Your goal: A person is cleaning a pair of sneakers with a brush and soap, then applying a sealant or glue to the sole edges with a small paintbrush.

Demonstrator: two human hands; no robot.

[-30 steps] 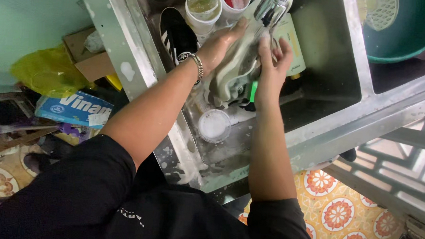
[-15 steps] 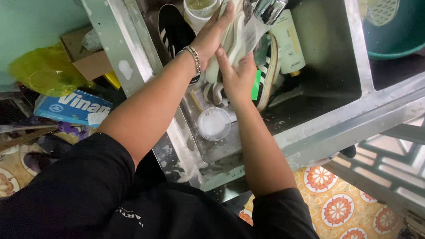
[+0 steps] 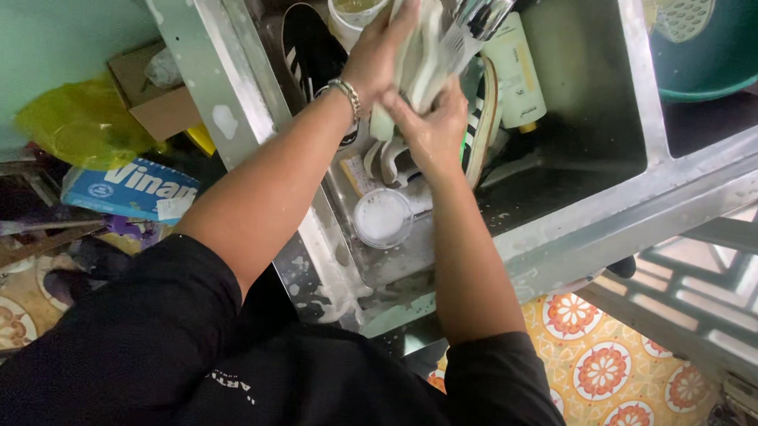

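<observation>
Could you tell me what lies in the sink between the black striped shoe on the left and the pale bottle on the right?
In the head view, both hands gripping a pale shoe under the tap.

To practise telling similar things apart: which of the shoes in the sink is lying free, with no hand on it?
The black shoe with white stripes, lying at the sink's left side; both hands grip the pale shoe under the tap.

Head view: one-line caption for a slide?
Both hands, left and right, hold a pale insole under the tap.

Black short-sleeved shirt (image 3: 212, 361) — silver chain bracelet (image 3: 348, 95) on left wrist.
</observation>
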